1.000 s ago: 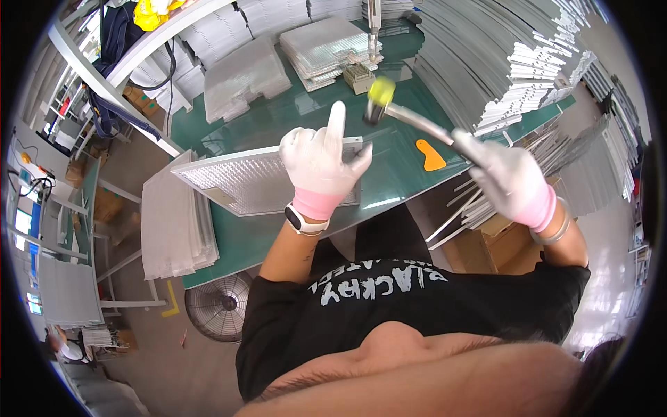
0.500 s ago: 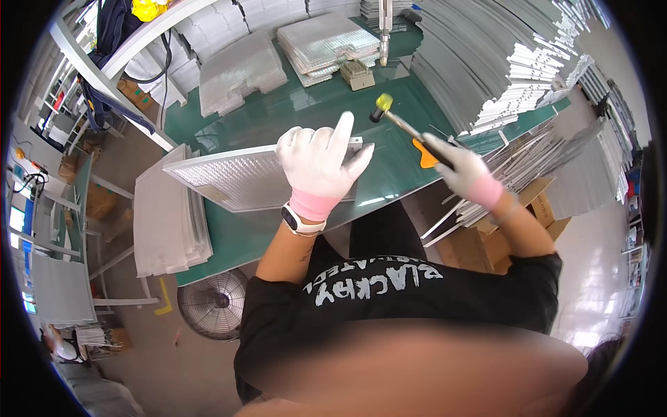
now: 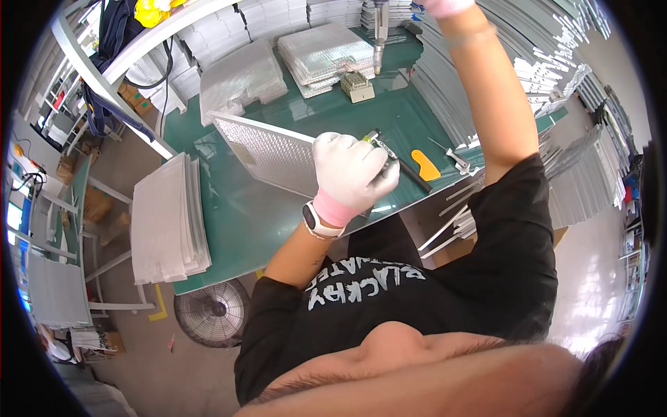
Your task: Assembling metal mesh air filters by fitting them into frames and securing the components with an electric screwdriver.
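Observation:
My left hand (image 3: pixel 353 170), in a white glove with a pink cuff, is closed on the upper edge of a thin, silver-textured panel (image 3: pixel 274 149) with a white frame. The panel stands tilted on the table. Just right of this hand lies a small mallet (image 3: pixel 410 172) with a black handle, its head partly behind the knuckles. My right arm is stretched far forward, and only the pink cuff of my right hand (image 3: pixel 448 7) shows at the top edge; its fingers are out of the picture. Left of it hangs a power screwdriver (image 3: pixel 380 38).
An orange scraper (image 3: pixel 425 165) and a white-handled tool (image 3: pixel 459 162) lie on the green table (image 3: pixel 236 233). Silver panels are stacked at the back (image 3: pixel 326 52) and the left edge (image 3: pixel 167 222). A small box (image 3: pixel 357 87) stands behind; tall strip stacks rise right. A floor fan (image 3: pixel 212 313) stands below.
My right hand has let go of the mallet, which now lies on the table, and has moved far forward. My left hand has shifted right with the panel, which has turned.

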The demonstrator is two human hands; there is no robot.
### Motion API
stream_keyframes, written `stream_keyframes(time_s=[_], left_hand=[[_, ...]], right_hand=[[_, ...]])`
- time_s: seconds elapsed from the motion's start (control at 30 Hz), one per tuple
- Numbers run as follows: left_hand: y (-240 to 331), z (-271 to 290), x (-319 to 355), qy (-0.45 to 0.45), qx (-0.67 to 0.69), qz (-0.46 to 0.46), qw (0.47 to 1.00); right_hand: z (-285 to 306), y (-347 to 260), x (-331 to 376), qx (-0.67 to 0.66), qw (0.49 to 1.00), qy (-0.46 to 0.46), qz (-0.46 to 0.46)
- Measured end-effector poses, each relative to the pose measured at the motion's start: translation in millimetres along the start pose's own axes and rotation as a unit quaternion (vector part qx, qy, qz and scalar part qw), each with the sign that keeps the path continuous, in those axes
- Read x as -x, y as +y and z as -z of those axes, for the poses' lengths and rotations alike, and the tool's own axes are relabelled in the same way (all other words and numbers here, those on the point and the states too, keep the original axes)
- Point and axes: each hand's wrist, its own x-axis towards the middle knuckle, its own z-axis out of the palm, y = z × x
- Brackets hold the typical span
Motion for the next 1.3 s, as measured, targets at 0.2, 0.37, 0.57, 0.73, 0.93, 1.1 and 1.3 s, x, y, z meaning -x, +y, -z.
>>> stream_keyframes(time_s=[0.2,0.37,0.57,0.73,0.93,1.1,1.3], left_hand=[[-38.2,7.8,0.1,-0.027,-0.026,0.022,0.999],[-43.7,-8.3,-5.4,0.017,-0.037,0.016,0.999],[-45.0,-10.8,-10.0,0.029,-0.007,0.018,0.999],[-44.3,-7.9,-8.4,0.000,0.004,0.038,0.999],[-44.8,-5.3,-7.6,-0.029,0.040,0.049,0.998],[-44.7,-4.9,0.9,-0.019,0.045,0.065,0.997],[-37.7,-2.3,8.0,0.013,0.058,0.076,0.995]], right_hand=[[20.9,-108.8,24.4,-0.264,0.947,-0.088,-0.159],[12.6,-91.6,33.5,-0.713,0.627,-0.137,-0.282],[-3.6,-90.1,52.2,-0.645,0.727,-0.146,-0.187],[-7.1,-91.1,61.0,-0.530,0.802,-0.160,-0.224],[-13.8,-84.3,60.6,-0.597,0.743,-0.203,-0.223],[-28.8,-75.8,85.4,-0.697,0.618,-0.258,-0.256],[-40.3,-49.8,109.6,-0.796,0.475,-0.169,-0.336]])
